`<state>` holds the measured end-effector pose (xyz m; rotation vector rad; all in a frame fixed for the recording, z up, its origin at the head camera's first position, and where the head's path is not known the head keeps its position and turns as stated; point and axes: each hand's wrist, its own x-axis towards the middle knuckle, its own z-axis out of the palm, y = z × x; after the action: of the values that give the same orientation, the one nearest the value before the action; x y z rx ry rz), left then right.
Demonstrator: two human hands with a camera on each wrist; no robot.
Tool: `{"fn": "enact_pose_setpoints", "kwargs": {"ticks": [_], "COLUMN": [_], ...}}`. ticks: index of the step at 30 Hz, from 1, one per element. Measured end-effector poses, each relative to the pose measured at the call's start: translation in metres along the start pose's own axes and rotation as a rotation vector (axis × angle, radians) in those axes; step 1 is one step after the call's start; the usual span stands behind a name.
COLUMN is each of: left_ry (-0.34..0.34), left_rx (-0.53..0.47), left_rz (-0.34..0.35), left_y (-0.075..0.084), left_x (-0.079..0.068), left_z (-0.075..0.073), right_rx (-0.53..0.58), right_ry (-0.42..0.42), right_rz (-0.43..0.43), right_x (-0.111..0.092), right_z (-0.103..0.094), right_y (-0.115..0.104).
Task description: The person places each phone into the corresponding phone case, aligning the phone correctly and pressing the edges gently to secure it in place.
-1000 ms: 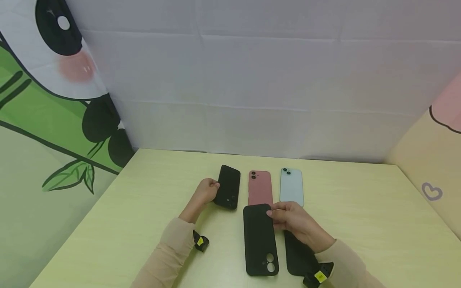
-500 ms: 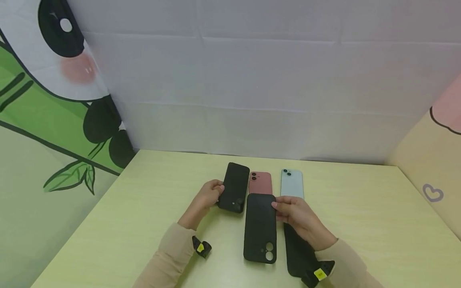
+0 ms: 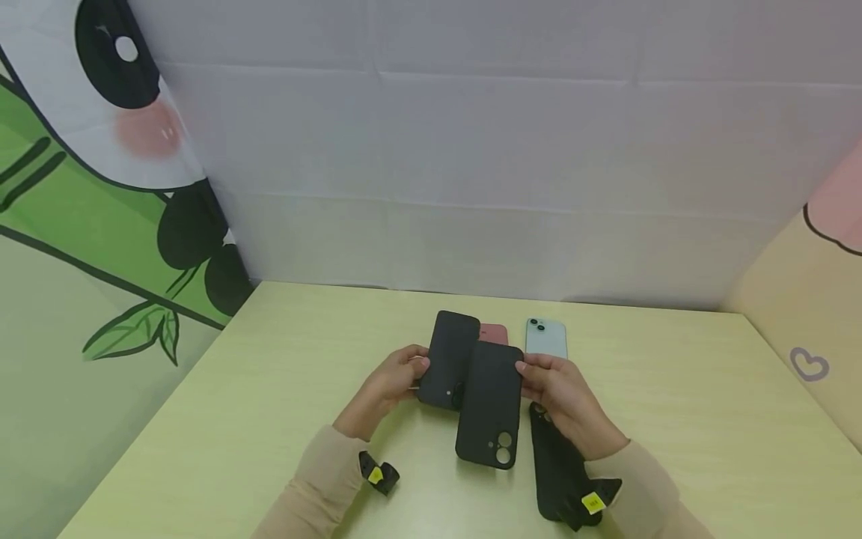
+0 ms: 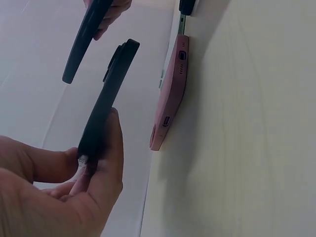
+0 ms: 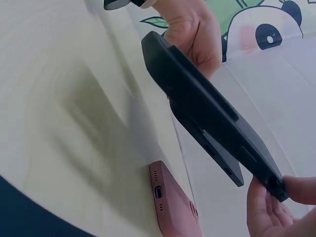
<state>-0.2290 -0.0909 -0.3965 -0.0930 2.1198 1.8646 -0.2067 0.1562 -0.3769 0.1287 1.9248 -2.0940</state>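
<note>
My left hand [image 3: 390, 385] pinches a black phone [image 3: 450, 352] by its left edge, camera end toward me. In the left wrist view, its camera bump stands out from the phone's side [image 4: 106, 103]. My right hand [image 3: 566, 397] holds a black phone case [image 3: 491, 389] by its upper right edge; two round camera cutouts show at its lower corner. Both are raised above the table, and in the head view the case overlaps the phone's right side. The right wrist view has the case [image 5: 217, 118] in front of the phone [image 5: 222, 160].
Behind the held things a pink phone [image 3: 494, 333] lies mostly covered on the pale table [image 3: 269, 419]. A light blue phone [image 3: 547, 338] lies to its right. Another black case [image 3: 559, 471] lies under my right wrist. A white cloth wall [image 3: 438, 150] closes off the back.
My left hand has brought the black phone rightward, and my right hand has lifted the case up and away from me. The case has come to overlap the phone and hides more of the pink phone.
</note>
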Motion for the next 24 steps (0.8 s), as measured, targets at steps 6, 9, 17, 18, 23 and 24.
{"fn": "enact_pose_setpoints", "kwargs": {"ticks": [6,9,17,18,23,24], "left_ry": [-0.058,-0.091,-0.184,-0.194,-0.248,-0.258], "left_rx": [-0.03,-0.037,-0.045,-0.047,-0.06,-0.064], "left_rz": [-0.002,-0.001,0.001,0.002,0.015,0.015], "left_y": [0.001,0.001,-0.005,-0.005,-0.008,-0.008], "left_x": [-0.003,-0.005,-0.011,-0.012,-0.017,-0.018], "left_z": [0.004,0.005,0.005,0.005,0.004,0.004], "right_rx": [0.029,0.039,0.065,0.067,0.078,0.08], "right_ry": [0.028,0.037,0.065,0.066,0.076,0.079], "right_rz": [-0.017,-0.018,-0.004,-0.004,-0.009,-0.008], "right_x": [0.004,0.005,0.004,0.004,0.004,0.004], "right_z": [0.001,0.001,0.003,0.003,0.006,0.006], "right_y": [-0.003,-0.005,-0.001,-0.001,0.001,0.002]}}
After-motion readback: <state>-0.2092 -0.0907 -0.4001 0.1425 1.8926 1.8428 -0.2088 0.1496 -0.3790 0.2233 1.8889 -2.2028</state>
